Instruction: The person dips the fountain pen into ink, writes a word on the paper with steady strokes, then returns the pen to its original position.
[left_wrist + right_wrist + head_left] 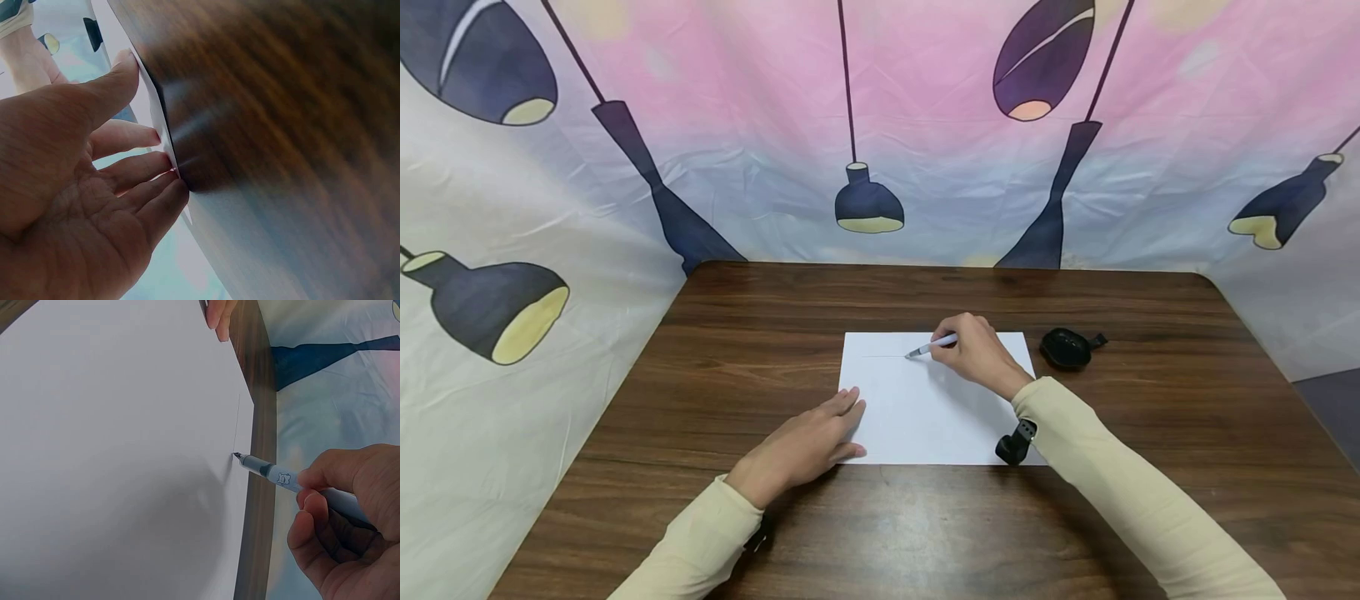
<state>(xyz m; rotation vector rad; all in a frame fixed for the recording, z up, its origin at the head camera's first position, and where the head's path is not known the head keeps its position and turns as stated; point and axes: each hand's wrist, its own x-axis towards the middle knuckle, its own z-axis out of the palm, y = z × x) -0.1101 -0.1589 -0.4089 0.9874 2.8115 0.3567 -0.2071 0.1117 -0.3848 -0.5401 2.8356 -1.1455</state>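
Room lies beyond paper (895,417); black case (1065,348) obstructs right.

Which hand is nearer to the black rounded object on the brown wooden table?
Right hand, left of the black object; the left hand is farther, at the left edge of the white paper.

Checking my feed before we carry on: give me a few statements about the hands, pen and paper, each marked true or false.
1. The right hand holds a pen over the paper. True.
2. Several lines are drawn on the paper. False: one thin line shows.
3. The left hand is at the paper's left edge. True.
4. The black case lies on the paper. False: the case is on the table, right of the paper.
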